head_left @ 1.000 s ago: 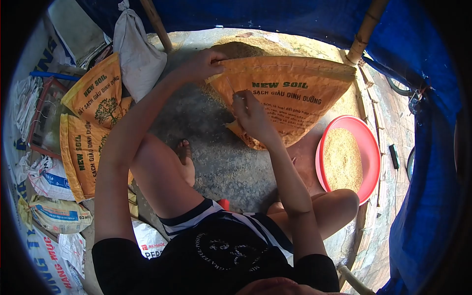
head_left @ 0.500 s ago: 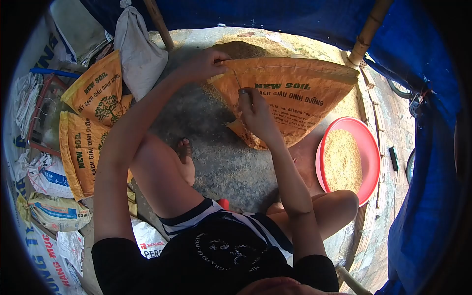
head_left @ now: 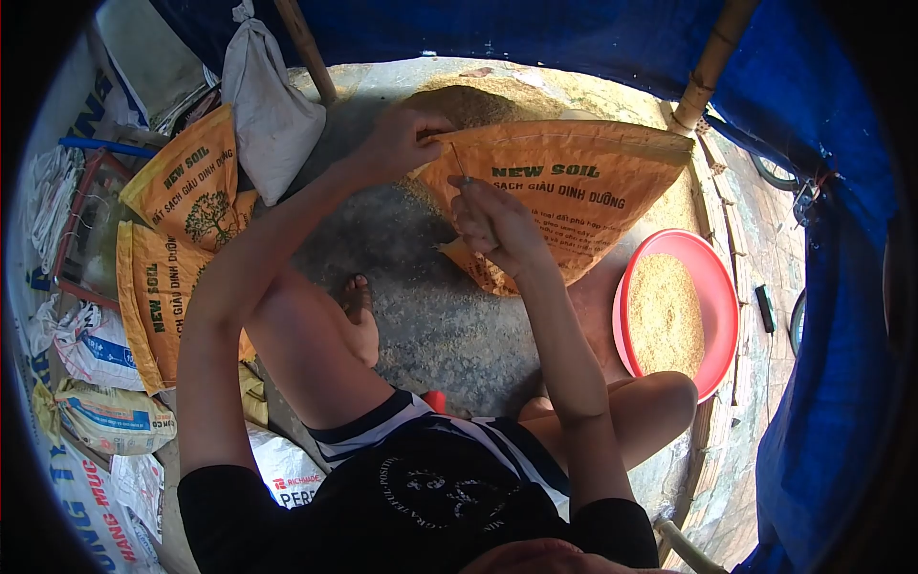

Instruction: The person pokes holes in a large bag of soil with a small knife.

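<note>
In the head view, the person sits low over a concrete floor (head_left: 430, 316) with knees spread. The left hand (head_left: 397, 134) is closed, pinching the upper left corner of an orange sack (head_left: 564, 206) printed "NEW SOIL", which stands on the floor in front of them, filled. The right hand (head_left: 497, 225) lies against the sack's face just below that corner, fingers curled tight around a thin needle (head_left: 459, 161) whose tip points up toward the left hand. A red basin (head_left: 722, 287) of pale grain sits on the floor just right of the sack. Flat orange sacks (head_left: 177, 239) of the same print lie at the left, beside a tied white bag (head_left: 268, 105).
</note>
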Demonstrator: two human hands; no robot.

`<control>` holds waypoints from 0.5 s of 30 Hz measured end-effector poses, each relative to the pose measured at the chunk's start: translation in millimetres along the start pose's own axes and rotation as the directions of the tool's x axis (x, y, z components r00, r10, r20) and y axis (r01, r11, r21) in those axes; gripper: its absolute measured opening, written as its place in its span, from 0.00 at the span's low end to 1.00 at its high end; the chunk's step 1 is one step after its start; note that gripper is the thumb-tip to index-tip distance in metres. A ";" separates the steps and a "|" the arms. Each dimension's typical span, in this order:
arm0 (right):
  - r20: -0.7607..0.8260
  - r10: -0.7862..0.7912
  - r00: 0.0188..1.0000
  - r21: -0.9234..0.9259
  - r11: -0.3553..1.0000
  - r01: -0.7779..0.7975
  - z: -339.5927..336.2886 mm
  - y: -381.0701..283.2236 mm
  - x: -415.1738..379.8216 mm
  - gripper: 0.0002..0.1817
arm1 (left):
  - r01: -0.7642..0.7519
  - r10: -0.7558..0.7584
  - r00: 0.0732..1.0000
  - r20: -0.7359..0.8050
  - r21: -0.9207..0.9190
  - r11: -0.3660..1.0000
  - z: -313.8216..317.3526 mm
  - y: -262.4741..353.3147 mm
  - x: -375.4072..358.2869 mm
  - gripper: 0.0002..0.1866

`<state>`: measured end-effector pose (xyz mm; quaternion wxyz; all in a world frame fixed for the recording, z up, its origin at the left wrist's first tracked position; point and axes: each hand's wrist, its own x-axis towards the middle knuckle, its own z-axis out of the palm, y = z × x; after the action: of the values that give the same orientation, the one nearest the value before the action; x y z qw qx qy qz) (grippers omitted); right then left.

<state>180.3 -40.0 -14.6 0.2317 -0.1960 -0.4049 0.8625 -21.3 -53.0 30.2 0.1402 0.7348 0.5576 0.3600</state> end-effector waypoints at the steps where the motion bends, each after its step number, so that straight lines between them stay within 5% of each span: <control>1: -0.089 -0.058 0.994 -0.226 0.973 0.037 4.1 1.3 -1.6 0.15 | 0.038 -0.040 0.998 0.042 0.042 0.998 -0.5 2.0 -1.2 0.16; 2: -0.088 -0.059 0.994 -0.226 0.973 0.038 4.0 8.7 1.0 0.15 | 0.075 -0.082 0.993 0.082 0.085 0.994 -1.0 3.8 -2.2 0.17; 3: -0.092 -0.403 0.911 -0.709 0.669 0.225 5.3 17.3 4.1 0.14 | 0.075 -0.082 0.993 0.082 0.085 0.994 -0.7 4.1 -2.6 0.17; 4: 0.091 -0.658 0.748 -0.965 0.127 0.228 5.0 23.3 5.1 0.13 | 0.080 -0.087 0.993 0.076 0.100 0.992 0.2 4.3 -3.0 0.17; 10: 0.041 -0.598 0.801 -0.999 -0.051 0.013 16.2 6.8 -9.2 0.16 | 0.130 -0.138 0.988 0.064 0.122 0.984 -4.1 10.0 -1.8 0.19; 15: 0.030 -0.592 0.806 -0.999 -0.040 0.008 17.6 8.8 -10.3 0.16 | 0.158 -0.166 0.984 0.058 0.134 0.978 -4.8 8.5 0.4 0.20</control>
<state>177.4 -61.4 -9.6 0.3012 -0.3797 -0.8522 0.1972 -18.5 -56.4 38.9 0.1405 0.7063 0.6325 0.2852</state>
